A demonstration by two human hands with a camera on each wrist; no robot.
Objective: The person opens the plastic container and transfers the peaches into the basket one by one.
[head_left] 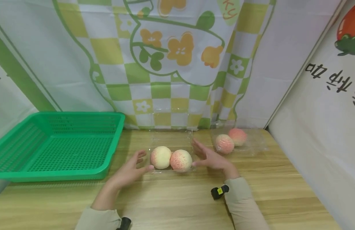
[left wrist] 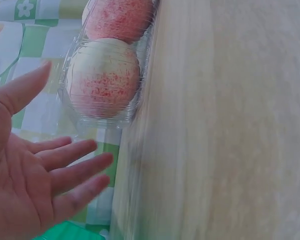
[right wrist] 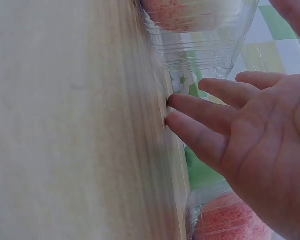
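Note:
Two peaches, a pale yellow one (head_left: 161, 157) on the left and a red-speckled one (head_left: 181, 160) on the right, sit side by side in a clear plastic box (head_left: 171, 135) in the head view. Its transparent lid (head_left: 170, 118) stands raised at the back. My left hand (head_left: 131, 171) is at the box's left side, fingers spread and thumb tip close to the near left corner. On the opposite side, my right hand (head_left: 213, 158) has its fingers extended beside the box wall. Both wrist views show the palms facing the box, with nothing held in the left hand (left wrist: 45, 175) or right hand (right wrist: 260, 135).
A green plastic basket (head_left: 115, 148) stands at the left of the wooden table (head_left: 177, 201). Toward the back right, another clear box (head_left: 253, 145) contains two pinker peaches (head_left: 224, 143). A checked curtain (head_left: 160, 92) hangs behind the table, and a white wall panel (head_left: 318, 134) borders the right.

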